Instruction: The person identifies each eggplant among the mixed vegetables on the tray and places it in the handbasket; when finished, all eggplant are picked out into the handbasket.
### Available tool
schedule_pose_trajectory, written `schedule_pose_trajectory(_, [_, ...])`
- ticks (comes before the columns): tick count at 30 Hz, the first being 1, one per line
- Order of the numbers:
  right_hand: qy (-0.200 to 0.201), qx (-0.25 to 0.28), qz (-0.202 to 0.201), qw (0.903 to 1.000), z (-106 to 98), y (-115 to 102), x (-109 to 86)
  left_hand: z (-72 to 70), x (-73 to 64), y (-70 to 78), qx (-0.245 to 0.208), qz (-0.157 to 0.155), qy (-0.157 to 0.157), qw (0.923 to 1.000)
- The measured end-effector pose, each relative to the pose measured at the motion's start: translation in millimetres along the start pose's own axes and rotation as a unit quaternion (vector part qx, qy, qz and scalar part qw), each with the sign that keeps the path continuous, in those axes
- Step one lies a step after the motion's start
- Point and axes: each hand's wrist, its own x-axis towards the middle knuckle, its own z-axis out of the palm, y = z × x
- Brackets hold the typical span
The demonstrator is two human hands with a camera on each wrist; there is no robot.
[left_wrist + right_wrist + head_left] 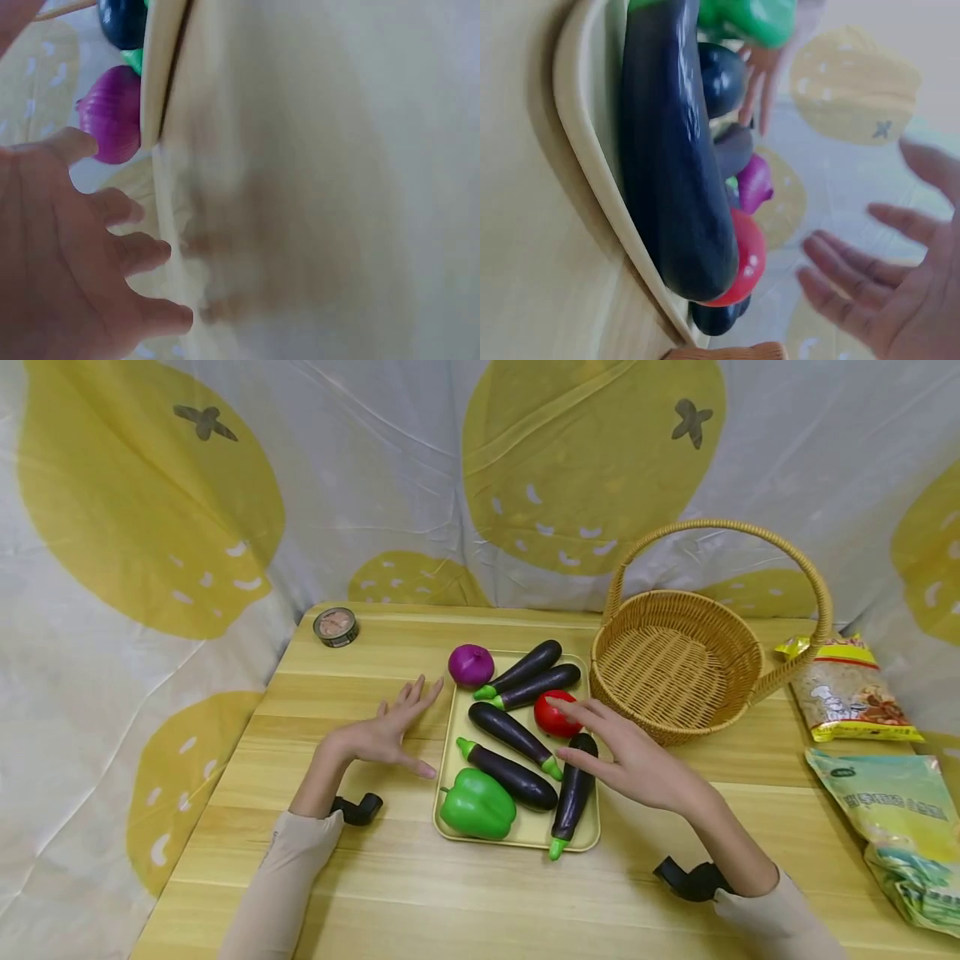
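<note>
A yellow tray [447, 828] holds several dark eggplants [512, 777], a green bell pepper [478, 804], a red tomato [556, 714] and a purple onion [471, 666] at its far left corner. My left hand [381, 732] hovers just left of the tray with its fingers spread, holding nothing. In the left wrist view the onion [111, 115] shows beyond the fingertips. Over the tray's right side, my right hand [637, 758] is held with extended fingers that overlap the tomato in the head view. The right wrist view shows that palm [922, 315] bare, apart from the nearest eggplant [671, 150].
A wicker basket [675, 668] with a tall handle stands right of the tray. Two food packets, one with a yellow top [851, 689] and one pale green [892, 827], lie at the right. A small round tin [336, 627] sits at the far left. A lemon-print cloth [390, 468] hangs behind.
</note>
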Motion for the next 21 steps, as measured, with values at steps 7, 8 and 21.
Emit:
schedule_pose_trajectory(7, [-0.009,-0.010,0.037,0.9992,2.9,1.2,-20.0,9.2,5.7,3.2,0.024,-0.024,0.007,0.9994])
schedule_pose_trajectory(8, [-0.011,-0.012,0.041,0.9990,3.9,1.8,-22.0,10.0,6.5,3.7,0.028,-0.029,0.008,0.9992])
schedule_pose_trajectory(21, [0.009,-0.044,0.095,0.9944,22.5,6.1,-33.6,15.1,14.3,8.7,0.062,-0.055,-0.010,0.9965])
